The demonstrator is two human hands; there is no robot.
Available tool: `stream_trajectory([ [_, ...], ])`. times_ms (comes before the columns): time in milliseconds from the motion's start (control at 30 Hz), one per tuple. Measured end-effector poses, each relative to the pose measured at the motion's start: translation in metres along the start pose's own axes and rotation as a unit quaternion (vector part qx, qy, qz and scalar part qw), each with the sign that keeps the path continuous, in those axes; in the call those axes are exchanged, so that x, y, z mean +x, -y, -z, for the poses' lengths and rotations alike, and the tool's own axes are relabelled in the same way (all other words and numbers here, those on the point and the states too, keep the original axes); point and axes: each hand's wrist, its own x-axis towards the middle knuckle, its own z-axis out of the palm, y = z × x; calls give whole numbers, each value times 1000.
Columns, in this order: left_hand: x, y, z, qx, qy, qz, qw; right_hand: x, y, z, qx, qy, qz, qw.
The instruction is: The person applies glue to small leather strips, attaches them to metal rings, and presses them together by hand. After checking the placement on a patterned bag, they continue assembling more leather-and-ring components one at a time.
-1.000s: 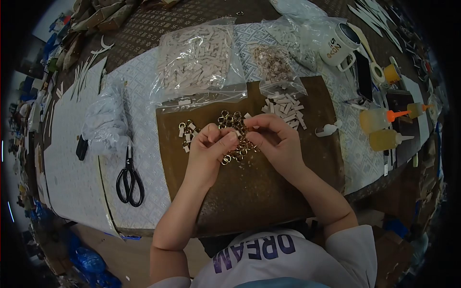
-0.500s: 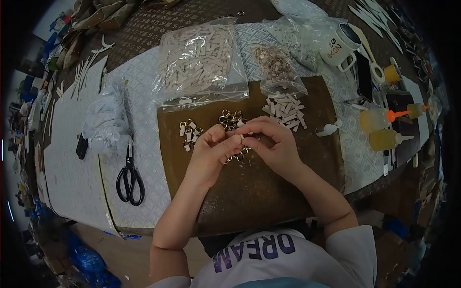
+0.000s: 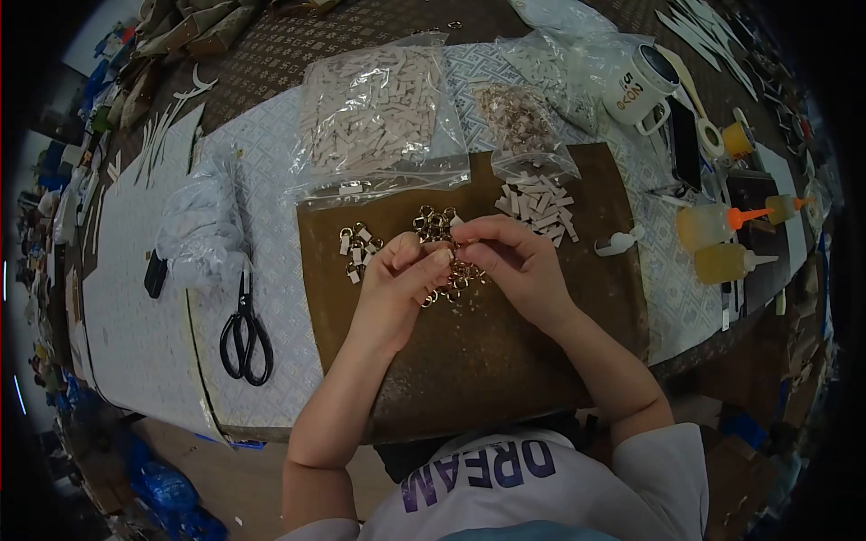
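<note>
Both hands have shifted slightly toward 12 o'clock over the metal rings (image 3: 448, 270).
Left hand (image 3: 394, 287) and right hand (image 3: 520, 270) pinch together on a small piece, hidden by fingertips; scissors (image 3: 244, 329) at 9 o'clock.

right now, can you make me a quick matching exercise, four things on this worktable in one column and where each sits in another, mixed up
Things:
1. scissors
2. white mug
3. loose pile of white strips
4. small set of metal rings with white tabs

Places:
A. far right of the table, beside a black phone
B. on the brown mat, just left of the left hand
C. on the pale patterned cloth, left of the brown mat
D. on the brown mat, beyond the right hand, below a clear bag

Pairs: 1-C, 2-A, 3-D, 4-B
</note>
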Motion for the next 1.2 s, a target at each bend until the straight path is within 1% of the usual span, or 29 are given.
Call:
stream_trajectory([
  [67, 0, -1, 0, -3, -14, -2, 1000, 1, 2, 3, 83, -14, -65, 994],
  [167, -1, -2, 0, -5, -23, 0, 1000, 1, 3, 6, 62, -37, -85, 994],
  [267, -1, -3, 0, -5, -19, 1, 1000, 1, 4, 4, 73, -42, -85, 993],
  [400, -1, -1, 3, -14, -16, -2, 1000, 1, 1, 5, 58, -21, -89, 994],
  [600, 0, 0, 2, 14, -37, -4, 999, -1, -1, 2, 69, -3, -86, 994],
  [700, 1, 2, 3, 20, -15, -25, 999, -2, -5, 1, 75, -4, -84, 994],
  [767, 0, 1, 1, 32, -19, -34, 999, -2, -8, 1, 82, -2, -83, 993],
  [1000, -4, 1, -5, 109, -54, -62, 991, -3, -6, -1, 50, 0, -74, 996],
  [1133, -5, 3, -7, 112, -45, -89, 989, -4, -7, -2, 18, -1, -73, 997],
  [1200, -6, 2, -8, 102, -42, -86, 990, -4, -7, -2, 8, 2, -68, 998],
])
